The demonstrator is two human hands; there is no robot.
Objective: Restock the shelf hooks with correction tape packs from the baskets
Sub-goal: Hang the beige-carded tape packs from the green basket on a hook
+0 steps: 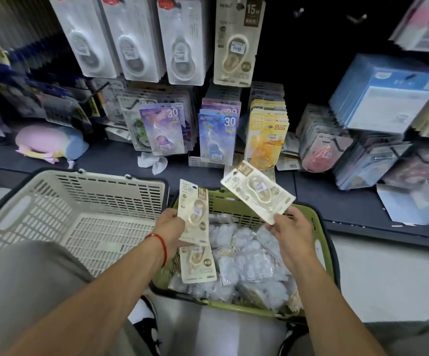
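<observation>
My left hand (172, 227) grips a cream correction tape pack (193, 209) held upright over the green basket (236, 201). My right hand (289, 228) pinches the lower corner of a second cream pack (257, 191), which tilts up to the left. A third cream pack (198, 263) lies in the green basket on top of several clear bagged refills. A matching cream 15M pack (237, 44) hangs on a shelf hook above, next to grey-white packs (182, 39).
An empty beige basket (62, 201) stands left of the green one. On the dark shelf ledge (110, 160) stand purple, blue and yellow tape packs, a pink and blue plush toy (51, 142) and crumpled tissue. Bare hooks (357, 18) stick out at upper right.
</observation>
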